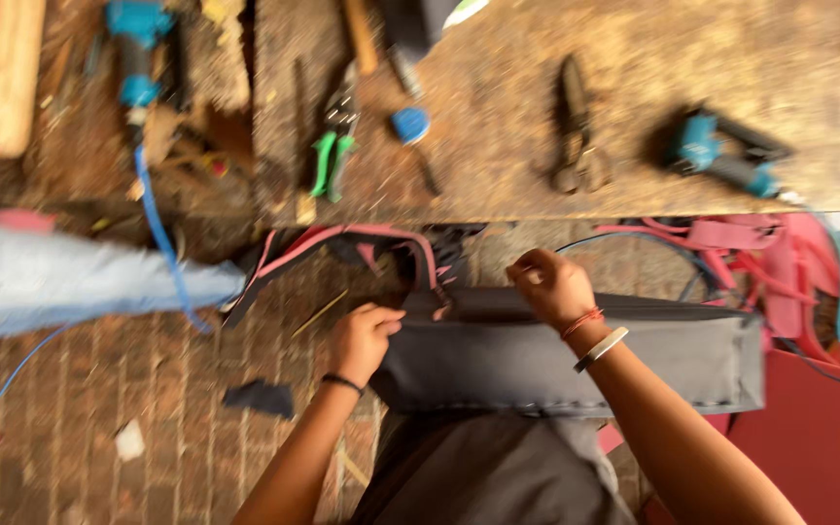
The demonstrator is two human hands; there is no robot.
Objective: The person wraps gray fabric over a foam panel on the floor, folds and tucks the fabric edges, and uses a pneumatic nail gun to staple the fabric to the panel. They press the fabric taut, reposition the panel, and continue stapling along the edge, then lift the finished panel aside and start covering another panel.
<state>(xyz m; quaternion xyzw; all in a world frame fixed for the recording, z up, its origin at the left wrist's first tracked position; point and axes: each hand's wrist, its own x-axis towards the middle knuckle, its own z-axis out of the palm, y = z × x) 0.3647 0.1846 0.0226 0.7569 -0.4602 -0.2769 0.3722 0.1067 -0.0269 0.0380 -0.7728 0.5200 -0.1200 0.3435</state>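
A dark grey fabric piece (556, 360), long and padded with a stitched seam along its near edge, lies across my lap. My left hand (362, 335) grips its left end, fingers curled over the edge. My right hand (548, 284) is closed on the fabric's upper edge near the middle, wrist wearing a red thread and a pale bangle. A pink-edged dark strap (342, 241) runs from the fabric's top left corner toward the workbench. The frame is motion-blurred.
A wooden workbench (537, 185) holds green-handled pliers (331, 146), dark pincers (576, 126), a blue power tool (721, 151) and a second blue tool (136, 49). Pink straps (760, 262) pile at right. A light blue cloth (60, 277) lies left on the brick floor.
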